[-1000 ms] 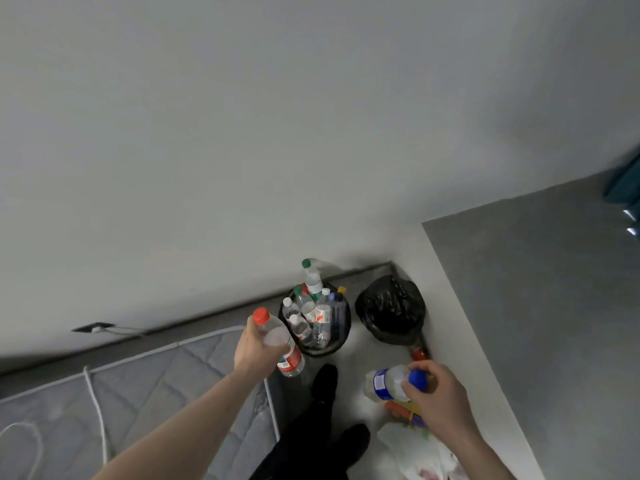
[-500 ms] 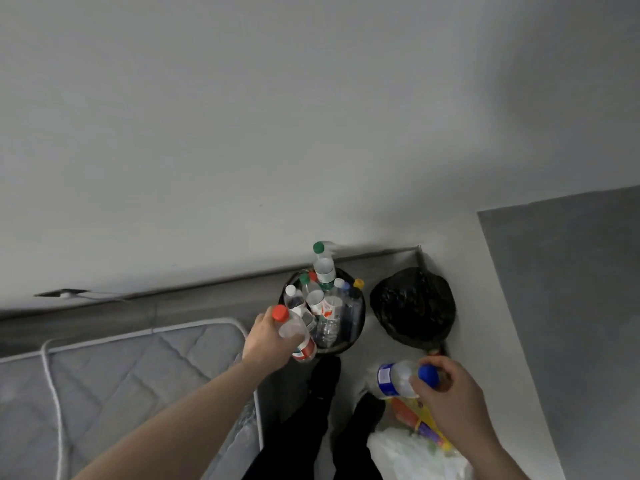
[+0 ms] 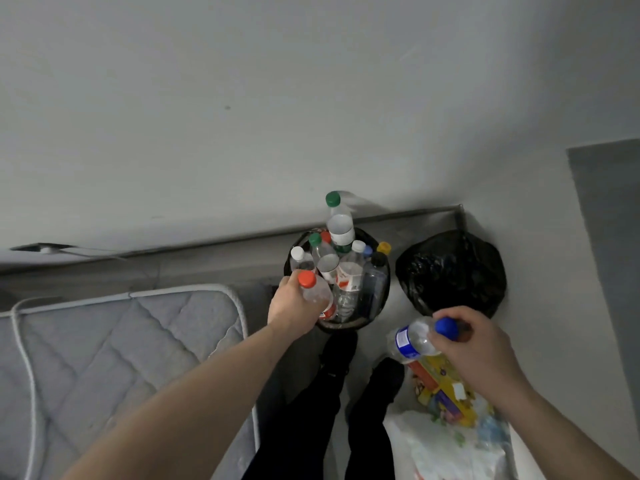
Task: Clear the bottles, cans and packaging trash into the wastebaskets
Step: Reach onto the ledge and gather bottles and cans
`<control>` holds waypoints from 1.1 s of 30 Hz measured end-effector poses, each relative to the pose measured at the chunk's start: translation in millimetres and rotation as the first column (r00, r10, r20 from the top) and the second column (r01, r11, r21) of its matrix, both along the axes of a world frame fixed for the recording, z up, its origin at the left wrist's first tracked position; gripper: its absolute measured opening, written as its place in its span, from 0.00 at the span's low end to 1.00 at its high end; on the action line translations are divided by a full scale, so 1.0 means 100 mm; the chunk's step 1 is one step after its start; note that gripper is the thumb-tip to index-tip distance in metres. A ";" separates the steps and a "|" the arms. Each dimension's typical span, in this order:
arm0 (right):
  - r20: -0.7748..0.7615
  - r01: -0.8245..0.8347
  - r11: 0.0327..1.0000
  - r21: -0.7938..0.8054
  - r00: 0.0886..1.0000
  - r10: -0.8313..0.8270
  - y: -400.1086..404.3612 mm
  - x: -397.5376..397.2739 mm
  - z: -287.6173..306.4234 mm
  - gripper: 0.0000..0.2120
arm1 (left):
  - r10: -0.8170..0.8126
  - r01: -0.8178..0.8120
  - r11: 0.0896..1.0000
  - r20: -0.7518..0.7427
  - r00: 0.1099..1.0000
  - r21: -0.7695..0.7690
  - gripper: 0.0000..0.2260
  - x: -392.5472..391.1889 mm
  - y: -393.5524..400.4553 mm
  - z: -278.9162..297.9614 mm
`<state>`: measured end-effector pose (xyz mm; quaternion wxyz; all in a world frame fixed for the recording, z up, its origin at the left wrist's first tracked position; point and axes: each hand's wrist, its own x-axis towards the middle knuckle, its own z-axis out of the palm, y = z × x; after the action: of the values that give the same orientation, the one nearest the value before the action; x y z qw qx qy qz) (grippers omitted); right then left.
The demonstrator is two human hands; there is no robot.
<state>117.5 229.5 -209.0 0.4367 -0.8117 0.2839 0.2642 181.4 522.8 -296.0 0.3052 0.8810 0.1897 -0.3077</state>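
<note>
2 bottles are in the hands: the left hand (image 3: 294,306) grips a red-capped bottle (image 3: 317,297) over the near rim of the full bin (image 3: 381,299), the right hand (image 3: 474,344) clamps a blue-capped bottle (image 3: 414,339) right of it. The bin looks crammed; a dropped bottle may bounce off the upright ones onto the floor.

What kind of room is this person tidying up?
Probably a bare bedroom corner. A quilted mattress lies low beside the plain wall, and two wastebaskets stand in the corner: one crammed with plastic bottles, the other lined with a black bag.
</note>
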 end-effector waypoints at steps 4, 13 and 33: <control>-0.026 -0.065 0.998 -0.010 0.998 0.065 0.05 0.01 -0.08 0.13 | -0.015 0.016 1.000 -0.007 1.000 0.023 0.21 -0.11 -0.10 -0.07; -0.047 -0.113 0.993 0.039 0.992 0.115 -0.01 -0.01 -0.13 0.14 | 0.080 -0.079 0.996 0.039 0.996 -0.028 0.20 -0.16 -0.19 -0.12; -0.053 -0.165 0.984 0.067 0.984 0.169 0.27 -0.01 -0.48 0.14 | 0.065 -0.065 0.998 0.018 0.998 -0.005 0.31 -0.16 -0.16 -0.40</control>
<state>116.3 256.7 -256.8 0.4294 -0.8105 0.2193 0.3324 165.8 507.2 -336.4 0.3185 0.8766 0.2147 -0.2899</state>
